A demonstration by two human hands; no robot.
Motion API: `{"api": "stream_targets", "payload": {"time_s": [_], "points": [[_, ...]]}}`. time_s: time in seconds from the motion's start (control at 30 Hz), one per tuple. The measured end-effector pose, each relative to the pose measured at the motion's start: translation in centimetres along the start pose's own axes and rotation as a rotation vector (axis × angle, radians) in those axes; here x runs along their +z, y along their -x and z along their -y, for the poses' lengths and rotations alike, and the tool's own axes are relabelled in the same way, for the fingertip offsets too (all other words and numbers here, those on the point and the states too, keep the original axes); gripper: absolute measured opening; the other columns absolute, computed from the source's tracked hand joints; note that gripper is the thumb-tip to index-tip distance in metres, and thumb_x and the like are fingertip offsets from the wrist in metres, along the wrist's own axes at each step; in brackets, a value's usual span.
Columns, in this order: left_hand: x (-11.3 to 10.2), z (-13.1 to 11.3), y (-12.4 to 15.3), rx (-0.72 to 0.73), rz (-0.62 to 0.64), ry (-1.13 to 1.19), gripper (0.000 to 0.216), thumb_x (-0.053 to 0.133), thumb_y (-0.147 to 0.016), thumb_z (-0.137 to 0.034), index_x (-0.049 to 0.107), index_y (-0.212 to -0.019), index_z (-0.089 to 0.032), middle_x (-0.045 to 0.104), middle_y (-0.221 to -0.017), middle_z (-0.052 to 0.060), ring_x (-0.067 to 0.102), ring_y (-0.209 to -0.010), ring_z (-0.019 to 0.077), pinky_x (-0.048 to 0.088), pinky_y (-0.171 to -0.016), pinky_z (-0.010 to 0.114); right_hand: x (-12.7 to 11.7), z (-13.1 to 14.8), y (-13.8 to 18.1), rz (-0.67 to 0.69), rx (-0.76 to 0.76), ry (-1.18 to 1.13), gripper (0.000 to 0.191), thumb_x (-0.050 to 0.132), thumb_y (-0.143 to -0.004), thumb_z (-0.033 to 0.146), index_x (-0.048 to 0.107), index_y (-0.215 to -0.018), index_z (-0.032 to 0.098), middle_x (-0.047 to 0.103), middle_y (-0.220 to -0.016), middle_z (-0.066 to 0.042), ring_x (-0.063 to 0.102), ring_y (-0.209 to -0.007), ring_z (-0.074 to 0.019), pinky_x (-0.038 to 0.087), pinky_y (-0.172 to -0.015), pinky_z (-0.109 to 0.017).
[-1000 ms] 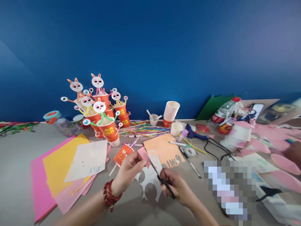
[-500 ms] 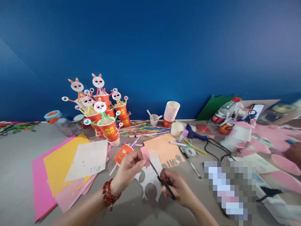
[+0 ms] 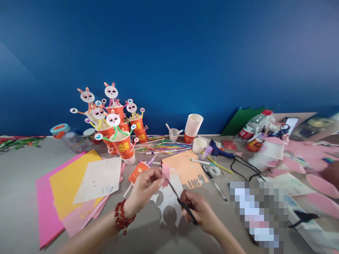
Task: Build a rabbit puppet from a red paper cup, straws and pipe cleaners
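Between its fingertips my left hand (image 3: 148, 187) pinches a small piece of pink paper (image 3: 166, 170). My right hand (image 3: 196, 207) grips black-handled scissors (image 3: 182, 204), whose blades reach up and left to the pink paper's edge. Below the hands lies a white sheet (image 3: 172, 197) with rounded shapes cut out of it. Behind it is an orange sheet (image 3: 182, 163) with small leaf-shaped cutouts along its lower edge. Just beyond my left hand, a red paper cup (image 3: 138, 170) lies tipped over with purple sticks attached.
Rabbit-faced red cups (image 3: 122, 144) stand at the back left, near a stack of colored paper (image 3: 53, 211). Stacked paper cups (image 3: 194, 125), a blue glue gun (image 3: 219, 150) with its cord, a pen (image 3: 215, 185) and tape (image 3: 214, 170) lie to the right. Another person's hand (image 3: 332, 173) shows at the right edge.
The pink paper has turned more upright in my left hand's fingers. My right hand and the scissors stay almost where they were.
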State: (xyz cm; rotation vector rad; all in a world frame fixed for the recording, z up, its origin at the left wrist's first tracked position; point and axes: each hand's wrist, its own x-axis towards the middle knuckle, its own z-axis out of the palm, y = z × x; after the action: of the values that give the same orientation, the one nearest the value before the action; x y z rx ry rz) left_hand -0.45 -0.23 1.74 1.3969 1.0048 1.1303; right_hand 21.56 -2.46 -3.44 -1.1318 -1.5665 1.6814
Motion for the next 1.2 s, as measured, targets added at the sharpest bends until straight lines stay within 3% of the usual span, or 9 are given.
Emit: {"api": "stream_targets", "payload": {"time_s": [0.2, 0.5, 0.73, 0.97, 1.2], "points": [[0.0, -0.3, -0.2, 0.022, -0.006, -0.014, 0.019, 0.06, -0.088, -0.031, 0.059, -0.075, -0.017, 0.062, -0.081, 0.005, 0.054, -0.072, 0.0151, 0.041, -0.065, 0.025, 0.0, -0.1, 0.1, -0.008, 0.014, -0.011, 0.047, 0.075, -0.067, 0.055, 0.043, -0.067, 0.022, 0.049, -0.049, 0.006, 0.046, -0.043, -0.0093, 0.03, -0.042, -0.019], [0.9, -0.1, 0.6, -0.002, -0.019, 0.039, 0.019, 0.059, -0.091, -0.035, 0.062, -0.086, -0.017, 0.061, -0.083, 0.004, 0.054, -0.076, 0.0158, 0.043, -0.069, 0.026, 0.2, -0.3, -0.2, -0.037, -0.039, -0.043, 0.031, 0.069, -0.072, 0.035, 0.041, -0.067, 0.022, 0.045, -0.051, 0.008, 0.044, -0.043, -0.0083, 0.034, -0.043, -0.02], [1.1, 0.1, 0.4, 0.016, -0.029, 0.011, 0.021, 0.057, -0.091, -0.032, 0.06, -0.077, -0.016, 0.062, -0.078, 0.004, 0.055, -0.075, 0.0162, 0.043, -0.07, 0.027, 0.6, -0.6, -0.2, -0.047, -0.038, 0.006, 0.034, 0.072, -0.072, 0.04, 0.043, -0.068, 0.022, 0.047, -0.052, 0.007, 0.044, -0.045, -0.009, 0.034, -0.043, -0.019], [0.8, -0.4, 0.5, -0.005, 0.024, -0.066, 0.017, 0.055, -0.089, -0.027, 0.059, -0.076, -0.017, 0.062, -0.077, 0.004, 0.055, -0.071, 0.0153, 0.042, -0.064, 0.025, 0.8, 0.6, -0.2, -0.011, -0.001, -0.077, 0.051, 0.075, -0.063, 0.061, 0.044, -0.068, 0.021, 0.047, -0.056, 0.007, 0.045, -0.045, -0.0085, 0.035, -0.045, -0.02], [0.4, -0.1, 0.4, -0.012, 0.036, -0.08, 0.017, 0.056, -0.089, -0.029, 0.06, -0.078, -0.017, 0.064, -0.079, 0.004, 0.056, -0.072, 0.0156, 0.044, -0.067, 0.025, 0.7, 0.8, -0.2, -0.011, -0.027, -0.063, 0.046, 0.072, -0.068, 0.057, 0.043, -0.066, 0.021, 0.046, -0.052, 0.008, 0.046, -0.044, -0.0087, 0.033, -0.044, -0.02]]}}
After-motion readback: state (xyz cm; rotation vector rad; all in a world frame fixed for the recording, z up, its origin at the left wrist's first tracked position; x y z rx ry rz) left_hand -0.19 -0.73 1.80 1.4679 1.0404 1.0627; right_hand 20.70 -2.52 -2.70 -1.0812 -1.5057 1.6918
